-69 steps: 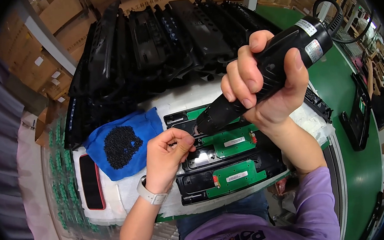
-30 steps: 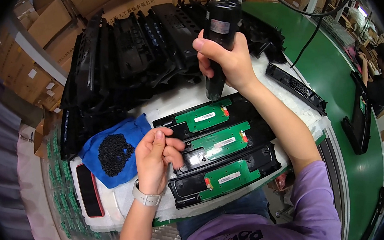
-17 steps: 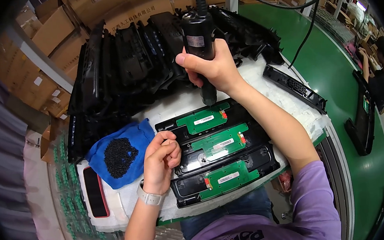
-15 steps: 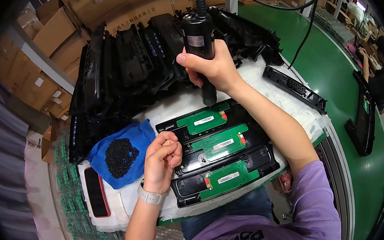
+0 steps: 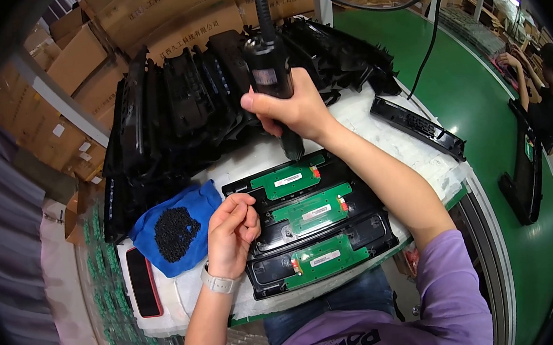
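Observation:
My right hand (image 5: 294, 108) is wrapped round a black electric screwdriver (image 5: 260, 59), held nearly upright. Its tip points down at the top edge of the farthest green circuit board (image 5: 275, 189); whether it touches a screw is hard to see. That board and two more, a middle board (image 5: 294, 220) and a near board (image 5: 342, 251), lie in long black plastic housings (image 5: 377, 228) set side by side. Curled at their left ends is my left hand (image 5: 232, 232), fingers closed; whatever they hold is hidden. Beside it, a blue cloth (image 5: 211, 196) carries a heap of small black screws (image 5: 175, 235).
A phone (image 5: 143, 283) lies at the table's left edge. Black plastic parts (image 5: 184, 95) are piled along the back, with cardboard boxes (image 5: 191, 25) behind. One black part (image 5: 417, 127) rests at the right. A cord rises from the screwdriver. Another person (image 5: 544, 106) works far right.
The screwdriver and my right hand have shifted slightly left and down relative to the boards, toward the middle of the farthest board's top edge. My left hand stays closed by the housings.

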`<move>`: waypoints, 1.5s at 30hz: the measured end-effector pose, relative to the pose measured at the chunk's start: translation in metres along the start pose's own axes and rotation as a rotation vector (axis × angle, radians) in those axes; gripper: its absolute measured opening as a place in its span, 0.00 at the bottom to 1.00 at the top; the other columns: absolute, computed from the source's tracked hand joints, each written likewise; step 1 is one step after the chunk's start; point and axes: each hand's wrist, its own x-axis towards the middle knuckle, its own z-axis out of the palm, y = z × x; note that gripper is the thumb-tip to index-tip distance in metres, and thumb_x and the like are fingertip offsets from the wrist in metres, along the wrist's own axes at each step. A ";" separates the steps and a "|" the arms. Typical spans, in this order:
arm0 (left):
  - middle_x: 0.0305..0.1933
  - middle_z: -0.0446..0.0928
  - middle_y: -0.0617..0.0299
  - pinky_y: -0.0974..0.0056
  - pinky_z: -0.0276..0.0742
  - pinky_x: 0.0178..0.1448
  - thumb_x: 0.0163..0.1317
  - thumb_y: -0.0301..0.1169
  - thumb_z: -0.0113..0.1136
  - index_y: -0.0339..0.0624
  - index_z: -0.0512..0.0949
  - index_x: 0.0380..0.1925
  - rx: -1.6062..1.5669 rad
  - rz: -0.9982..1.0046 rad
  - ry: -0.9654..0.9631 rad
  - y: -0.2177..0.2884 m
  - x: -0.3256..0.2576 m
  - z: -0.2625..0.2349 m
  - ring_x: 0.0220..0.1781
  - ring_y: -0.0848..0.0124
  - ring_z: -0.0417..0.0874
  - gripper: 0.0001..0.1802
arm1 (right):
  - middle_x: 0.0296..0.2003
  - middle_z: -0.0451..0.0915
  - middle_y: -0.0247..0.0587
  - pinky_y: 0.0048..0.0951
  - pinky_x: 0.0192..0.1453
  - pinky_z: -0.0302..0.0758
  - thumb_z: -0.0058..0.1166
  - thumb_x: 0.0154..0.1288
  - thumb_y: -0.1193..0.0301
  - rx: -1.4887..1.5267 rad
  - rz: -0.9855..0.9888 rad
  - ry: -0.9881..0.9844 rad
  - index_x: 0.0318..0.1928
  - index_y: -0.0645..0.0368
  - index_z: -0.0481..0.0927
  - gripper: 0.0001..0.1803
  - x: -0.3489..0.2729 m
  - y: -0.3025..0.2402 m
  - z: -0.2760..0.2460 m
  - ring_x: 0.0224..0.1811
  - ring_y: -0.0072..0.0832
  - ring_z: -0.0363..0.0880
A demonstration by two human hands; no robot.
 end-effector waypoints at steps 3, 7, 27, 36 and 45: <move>0.27 0.74 0.60 0.73 0.67 0.29 0.63 0.24 0.47 0.35 0.70 0.39 0.045 0.039 0.135 -0.002 0.001 0.005 0.21 0.75 0.71 0.06 | 0.11 0.69 0.30 0.19 0.14 0.61 0.61 0.54 0.69 0.033 -0.032 -0.046 0.24 0.61 0.73 0.11 -0.008 -0.006 0.005 0.10 0.16 0.67; 0.30 0.77 0.57 0.73 0.71 0.32 0.62 0.23 0.50 0.34 0.71 0.42 0.076 0.073 0.153 0.001 -0.004 0.005 0.26 0.72 0.77 0.08 | 0.13 0.71 0.31 0.18 0.15 0.64 0.61 0.55 0.68 0.238 -0.008 -0.028 0.27 0.63 0.75 0.11 -0.010 -0.025 0.004 0.11 0.17 0.68; 0.35 0.80 0.50 0.68 0.80 0.40 0.55 0.20 0.61 0.34 0.74 0.35 0.350 0.094 0.073 -0.001 -0.011 0.016 0.35 0.64 0.84 0.07 | 0.16 0.69 0.33 0.28 0.22 0.67 0.41 0.65 0.54 0.564 0.061 0.101 0.40 0.58 0.70 0.19 -0.036 -0.043 0.031 0.11 0.22 0.64; 0.46 0.77 0.49 0.69 0.75 0.52 0.62 0.22 0.53 0.31 0.72 0.43 0.325 0.273 0.296 -0.002 -0.008 0.020 0.50 0.64 0.79 0.10 | 0.14 0.67 0.34 0.27 0.19 0.66 0.46 0.63 0.56 0.551 0.107 0.163 0.36 0.59 0.72 0.17 -0.025 -0.040 0.013 0.10 0.22 0.63; 0.53 0.73 0.42 0.69 0.76 0.54 0.69 0.26 0.39 0.28 0.67 0.47 0.182 0.175 0.357 0.002 0.000 0.001 0.56 0.61 0.76 0.13 | 0.13 0.70 0.31 0.19 0.15 0.65 0.60 0.56 0.65 0.112 -0.018 0.076 0.24 0.62 0.74 0.14 -0.014 -0.013 -0.005 0.11 0.18 0.68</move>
